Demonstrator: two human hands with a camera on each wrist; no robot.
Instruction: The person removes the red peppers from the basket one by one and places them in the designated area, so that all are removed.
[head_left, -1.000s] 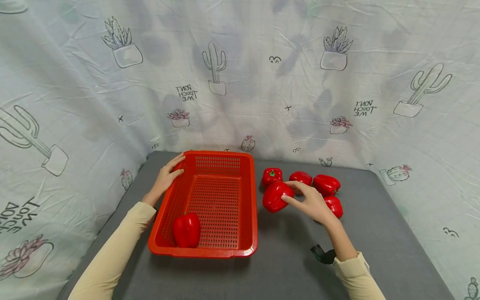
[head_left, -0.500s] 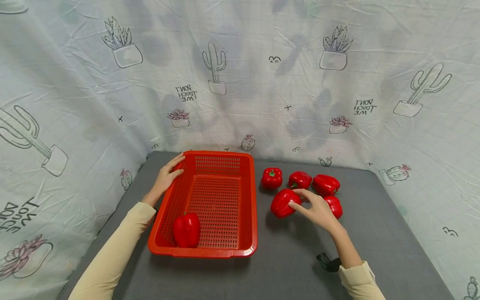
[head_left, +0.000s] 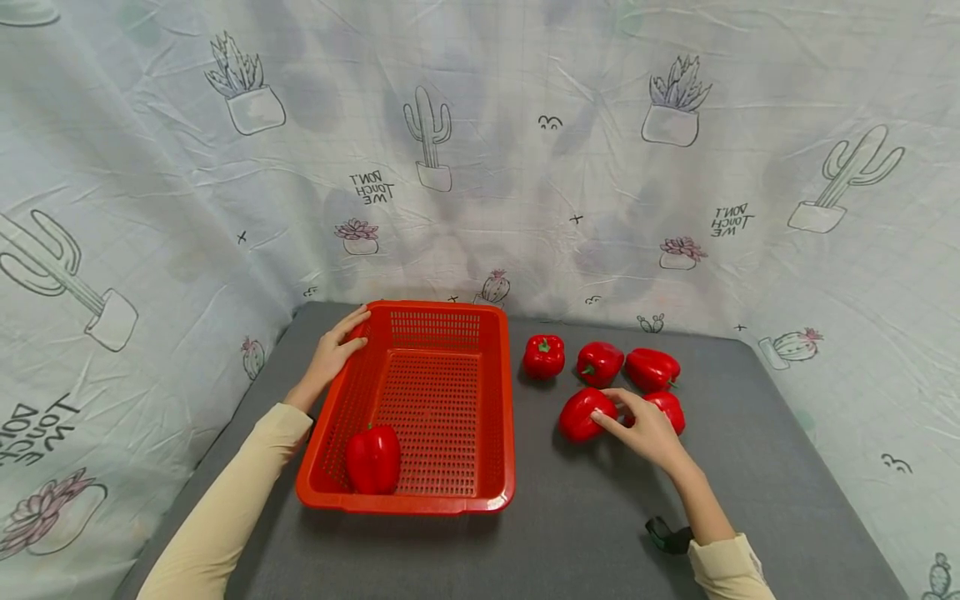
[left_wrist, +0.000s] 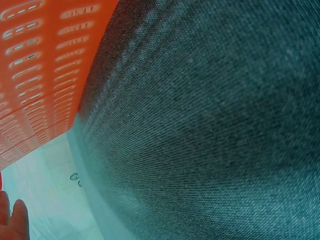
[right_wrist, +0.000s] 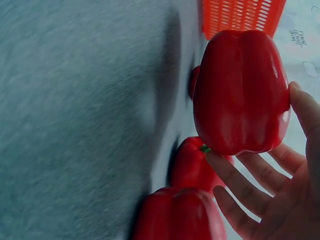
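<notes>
An orange-red plastic basket (head_left: 427,392) with slotted walls stands on the grey table. Its left rim, near the far corner, is held by my left hand (head_left: 330,354), thumb over the edge. Inside, one red bell pepper (head_left: 373,460) lies in the near left corner. My right hand (head_left: 647,429) pinches another red bell pepper (head_left: 587,415) between thumb and fingers, right of the basket. In the right wrist view this held pepper (right_wrist: 242,92) appears slightly off the table. Only fingertips (left_wrist: 19,220) of the left hand show in the left wrist view.
Behind the held pepper sit a red pepper (head_left: 543,357), a second pepper (head_left: 600,363) and a third pepper (head_left: 652,369). Another pepper (head_left: 666,410) lies partly hidden behind the right hand. A cactus-print curtain (head_left: 480,167) closes off the back and sides of the grey table (head_left: 570,533).
My right hand has moved right and nearer to me with its bell pepper, away from the basket, and lower. The left hand and the basket have stayed in place.
</notes>
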